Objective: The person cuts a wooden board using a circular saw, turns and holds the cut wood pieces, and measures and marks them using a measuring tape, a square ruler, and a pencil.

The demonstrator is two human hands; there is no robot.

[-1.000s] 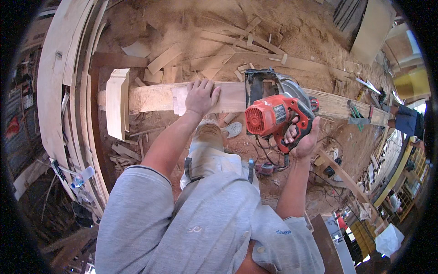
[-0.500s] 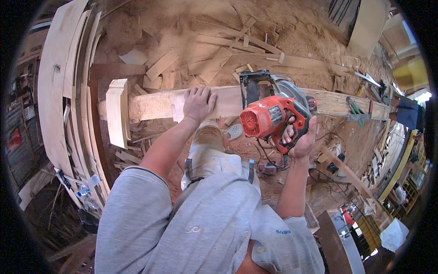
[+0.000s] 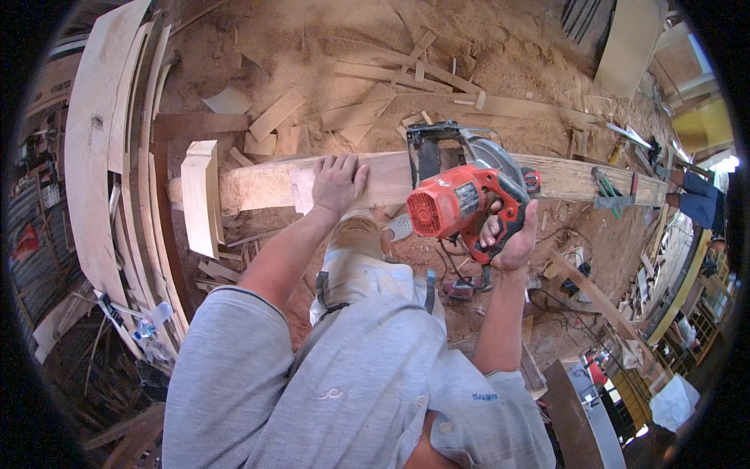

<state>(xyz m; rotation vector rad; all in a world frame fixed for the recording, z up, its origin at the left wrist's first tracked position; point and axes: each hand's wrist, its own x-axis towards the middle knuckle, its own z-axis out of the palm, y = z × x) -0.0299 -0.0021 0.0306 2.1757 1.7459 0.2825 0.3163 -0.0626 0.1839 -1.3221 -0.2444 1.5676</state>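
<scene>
The left hand [image 3: 336,185] is staying flat, extended fingers gripping nothing, near the left end of the smooth pinkish wooden board [image 3: 384,173], which is keeping its place on the long rough wooden beam [image 3: 264,186]; the right hand [image 3: 516,247], curled round the handle, is seemingly easing the red-and-black circular saw [image 3: 447,205] leftward over the beam's near edge.

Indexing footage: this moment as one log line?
left grip: on pale board | right grip: holding red circular saw | wood offcuts: on ground
</scene>
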